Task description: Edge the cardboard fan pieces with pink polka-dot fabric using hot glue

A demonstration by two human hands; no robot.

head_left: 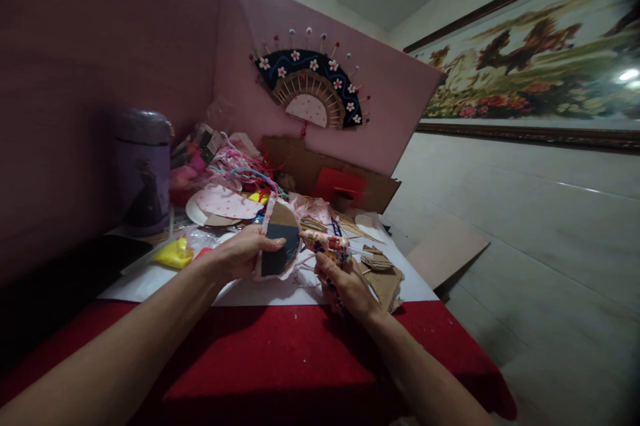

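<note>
My left hand [250,251] pinches a half-round piece of cardboard [281,215], thumb on its face. Its back is part brown, part dark blue, and a pale pink dotted fabric wraps over its curved edge. In my right hand [345,283] is a hot glue gun [325,245] with a colourful pattern, fingers wrapped round its handle. The gun's nozzle points left and is at the curved edge of the cardboard; whether it touches, I cannot tell. A glue stick seems to stick out of the gun's rear.
A white sheet covers a red-clothed table [270,353]. Around it are torn cardboard [387,283], a yellow packet [174,253], pink dotted fabric [227,202], tangled pipe cleaners [245,163] and a purple canister [143,176]. A decorated fan [313,86] hangs on the pink panel behind.
</note>
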